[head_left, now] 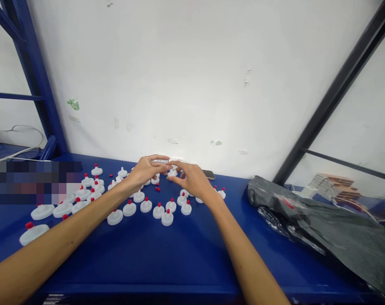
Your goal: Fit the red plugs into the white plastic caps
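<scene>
Both my hands meet at the back of the blue table (179, 250). My left hand (150, 169) has its fingers bent and pointing right. My right hand (189, 178) curves in from the other side, thumb and fingers around a white lid (172, 173); whether it grips the lid is unclear. Several round white lids with red caps stand around and in front of the hands, such as one lid (167, 218) at the front. Small loose red caps (157, 189) lie between the hands. A white lid with a bare nozzle (122, 173) stands behind my left forearm.
A dark phone (209, 174) lies behind my right hand. Grey plastic bags (325, 224) cover the right side of the table. Blue frame posts (41, 76) rise at the left, a black post (328, 97) at the right. A white wall stands behind. The far left is pixelated.
</scene>
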`<state>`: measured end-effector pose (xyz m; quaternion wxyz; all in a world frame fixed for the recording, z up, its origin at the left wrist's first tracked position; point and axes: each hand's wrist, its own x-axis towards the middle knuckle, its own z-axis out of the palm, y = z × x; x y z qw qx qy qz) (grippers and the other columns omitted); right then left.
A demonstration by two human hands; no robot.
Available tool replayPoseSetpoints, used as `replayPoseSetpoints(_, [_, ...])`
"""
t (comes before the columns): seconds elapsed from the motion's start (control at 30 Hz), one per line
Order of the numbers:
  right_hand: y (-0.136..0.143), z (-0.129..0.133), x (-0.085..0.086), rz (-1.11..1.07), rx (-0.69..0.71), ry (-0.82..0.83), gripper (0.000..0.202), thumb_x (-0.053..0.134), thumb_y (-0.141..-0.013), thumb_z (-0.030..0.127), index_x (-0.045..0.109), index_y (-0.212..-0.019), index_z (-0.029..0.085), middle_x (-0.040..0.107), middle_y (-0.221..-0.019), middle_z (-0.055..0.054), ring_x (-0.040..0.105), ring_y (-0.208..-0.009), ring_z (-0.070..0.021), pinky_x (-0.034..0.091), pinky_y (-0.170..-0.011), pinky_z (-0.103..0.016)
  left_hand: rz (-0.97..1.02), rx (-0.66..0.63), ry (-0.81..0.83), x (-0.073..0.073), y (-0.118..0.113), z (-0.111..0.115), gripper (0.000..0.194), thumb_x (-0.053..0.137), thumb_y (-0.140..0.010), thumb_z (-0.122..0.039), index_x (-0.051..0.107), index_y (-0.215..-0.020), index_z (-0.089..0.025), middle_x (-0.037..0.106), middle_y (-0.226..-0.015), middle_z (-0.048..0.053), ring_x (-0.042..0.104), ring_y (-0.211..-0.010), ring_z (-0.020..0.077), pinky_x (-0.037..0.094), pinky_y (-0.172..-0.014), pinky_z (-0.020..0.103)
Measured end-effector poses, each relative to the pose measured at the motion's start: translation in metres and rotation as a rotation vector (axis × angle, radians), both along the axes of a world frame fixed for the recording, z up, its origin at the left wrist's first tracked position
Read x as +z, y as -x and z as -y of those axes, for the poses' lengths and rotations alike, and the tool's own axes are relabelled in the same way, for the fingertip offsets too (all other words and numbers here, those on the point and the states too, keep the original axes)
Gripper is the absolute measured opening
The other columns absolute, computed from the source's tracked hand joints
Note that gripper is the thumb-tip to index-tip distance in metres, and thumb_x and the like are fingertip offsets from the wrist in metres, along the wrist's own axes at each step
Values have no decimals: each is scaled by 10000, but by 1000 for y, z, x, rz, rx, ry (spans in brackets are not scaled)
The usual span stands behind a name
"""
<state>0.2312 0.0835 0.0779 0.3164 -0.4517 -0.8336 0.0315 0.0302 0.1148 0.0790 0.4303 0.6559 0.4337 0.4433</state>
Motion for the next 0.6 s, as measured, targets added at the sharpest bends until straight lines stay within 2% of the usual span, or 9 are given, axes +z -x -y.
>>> replayPoseSetpoints(0.13, [-1,-2,-1,-28,-27,12,463,819,-897,325,700,-1342,279,766,-920,-1,702,-764,-154,502,-765,-260,-17,-44,-6,-3,-1,-2,577,859,-727,-524,741,-1204,-222,824,-954,79,737,-951,254,415,-597,282])
replayPoseSetpoints(0.3, [-2,-4,-1,-18,-37,34,463,835,-877,337,736,-1325,274,762,-838,8,713,-780,-156,503,-775,-251,-57,-43,-30,-5,-4,-2,542,857,-717,-496,748,-1176,-229,818,-902,52,702,-827,221,428,-579,280])
replayPoseSetpoints(0.47, [0,-3,0,32,-52,37,444,816,-894,387,742,-1324,306,780,-847,1,727,-812,-175,493,-764,-262,-98,-21,-51,-5,-5,0,454,839,-736,-466,756,-1095,-202,801,-810,45,687,-735,203,445,-574,282])
replayPoseSetpoints(0.6, [2,1,0,78,-71,17,495,769,-924,496,694,-1383,326,809,-920,-3,748,-865,-195,482,-770,-271,-152,-17,-68,-5,-5,-1,412,818,-798,-420,740,-1116,-170,793,-846,43,681,-698,178,480,-580,280])
